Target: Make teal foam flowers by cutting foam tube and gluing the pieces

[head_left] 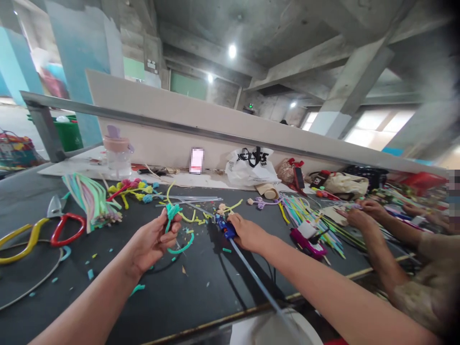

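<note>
My left hand (153, 239) pinches a turquoise pipe-cleaner flower (173, 212) above the dark table. A curved turquoise pipe-cleaner stem (184, 248) hangs below the fingers. To the right, my right hand (247, 232) is wrapped round a blue hot glue gun (225, 227), its nozzle pointing away from me. From the gun's back a long translucent glue stick (257, 281) runs toward the table's front edge. Small yellow pipe-cleaner scraps (201, 218) lie between the hands. Scissors (53, 225) with one yellow and one red handle rest at the left.
Pastel pipe cleaners (89, 203) lie bundled near finished colourful sprigs (134, 189). A water bottle (118, 155), a lit phone (196, 160) and a white plastic bag (249, 167) line the back board. At right are a magenta glue gun (308, 243) and co-workers' hands (362, 218).
</note>
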{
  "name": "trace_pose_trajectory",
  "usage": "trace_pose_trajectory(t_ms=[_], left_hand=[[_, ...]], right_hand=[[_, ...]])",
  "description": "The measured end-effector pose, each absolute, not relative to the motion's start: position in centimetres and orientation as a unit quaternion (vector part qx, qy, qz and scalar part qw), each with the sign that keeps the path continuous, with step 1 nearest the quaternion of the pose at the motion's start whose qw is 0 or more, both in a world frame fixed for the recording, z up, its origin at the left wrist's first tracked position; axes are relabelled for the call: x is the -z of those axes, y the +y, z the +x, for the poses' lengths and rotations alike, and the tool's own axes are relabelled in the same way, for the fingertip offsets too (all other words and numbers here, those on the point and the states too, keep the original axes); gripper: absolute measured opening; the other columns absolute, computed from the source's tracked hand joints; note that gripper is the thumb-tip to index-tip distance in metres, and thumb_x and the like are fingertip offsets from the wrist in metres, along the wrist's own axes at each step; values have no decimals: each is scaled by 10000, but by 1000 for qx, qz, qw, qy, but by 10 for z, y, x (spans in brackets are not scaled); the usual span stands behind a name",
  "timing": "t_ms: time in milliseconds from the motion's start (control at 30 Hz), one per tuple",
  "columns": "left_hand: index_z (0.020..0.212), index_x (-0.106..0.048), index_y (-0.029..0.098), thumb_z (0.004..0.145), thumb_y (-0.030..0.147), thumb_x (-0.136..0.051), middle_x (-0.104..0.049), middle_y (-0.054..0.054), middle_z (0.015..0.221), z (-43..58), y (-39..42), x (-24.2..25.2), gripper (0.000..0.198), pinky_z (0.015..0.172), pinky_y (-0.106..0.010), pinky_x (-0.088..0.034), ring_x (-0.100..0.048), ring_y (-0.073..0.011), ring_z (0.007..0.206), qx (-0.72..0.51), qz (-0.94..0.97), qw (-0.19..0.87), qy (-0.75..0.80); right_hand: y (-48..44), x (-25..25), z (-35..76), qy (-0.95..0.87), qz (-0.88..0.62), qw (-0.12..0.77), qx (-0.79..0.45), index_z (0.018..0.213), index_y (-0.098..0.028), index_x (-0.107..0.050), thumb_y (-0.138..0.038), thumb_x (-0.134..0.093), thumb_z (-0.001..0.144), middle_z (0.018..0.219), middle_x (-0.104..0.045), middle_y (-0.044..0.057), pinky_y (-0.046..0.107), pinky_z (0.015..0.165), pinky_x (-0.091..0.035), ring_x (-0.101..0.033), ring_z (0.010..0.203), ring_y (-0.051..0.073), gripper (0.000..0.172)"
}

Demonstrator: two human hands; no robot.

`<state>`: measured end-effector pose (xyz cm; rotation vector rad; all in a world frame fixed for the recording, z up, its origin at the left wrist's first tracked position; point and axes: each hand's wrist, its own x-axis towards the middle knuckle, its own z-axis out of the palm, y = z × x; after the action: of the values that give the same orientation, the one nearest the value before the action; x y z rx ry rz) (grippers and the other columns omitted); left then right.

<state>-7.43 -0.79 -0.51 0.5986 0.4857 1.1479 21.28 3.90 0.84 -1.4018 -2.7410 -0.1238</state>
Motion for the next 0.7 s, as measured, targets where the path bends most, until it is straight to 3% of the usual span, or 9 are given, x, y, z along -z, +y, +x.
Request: trace_pose_trajectory(t_ms=[167, 267, 367, 533, 700], left_hand=[[833, -598, 105, 820, 384, -596, -529, -3, 670, -56, -20, 9, 280, 382, -126, -244, -307, -4, 413, -476, 324, 773, 265], [797, -576, 131, 689, 235, -750, -547, 14, 683, -35, -31, 13, 230, 438, -148, -271, -355, -10, 447, -467, 357, 746, 312], [749, -549, 150, 642, 227, -778, -555, 22, 678, -17, -38, 15, 264, 453, -167, -253, -401, -30, 477, -473, 362, 727, 343], [742, -522, 151, 641, 275, -771, -557, 19, 671, -7, -41, 16, 296, 430, -184, -171, -309, -24, 444, -459, 376, 725, 349], [742, -487, 166, 641, 237, -756, -530, 35, 645, -7, -41, 16, 296, 456, -183, -229, -354, -38, 476, -454, 380, 712, 379]], right_hand=[[34, -8, 191, -869, -483, 90, 53, 1115, -150, -414, -119, -539, 759, 1073, -513, 117, 336, 766, -471, -585, 860, 209, 378], [27, -10, 183, -847, -504, 155, 74, 1126, -135, -385, -118, -521, 770, 1072, -494, 123, 326, 793, -474, -569, 888, 209, 382], [21, -8, 173, -818, -523, 217, 99, 1144, -128, -364, -81, -507, 750, 1086, -482, 130, 331, 837, -464, -542, 946, 226, 422], [14, -1, 154, -792, -530, 275, 131, 1147, -119, -384, -52, -458, 757, 1146, -494, 163, 405, 899, -432, -506, 1020, 276, 403], [16, 9, 147, -791, -491, 313, 188, 1172, -110, -401, -18, -453, 724, 1193, -514, 185, 439, 880, -443, -502, 1065, 296, 460]])
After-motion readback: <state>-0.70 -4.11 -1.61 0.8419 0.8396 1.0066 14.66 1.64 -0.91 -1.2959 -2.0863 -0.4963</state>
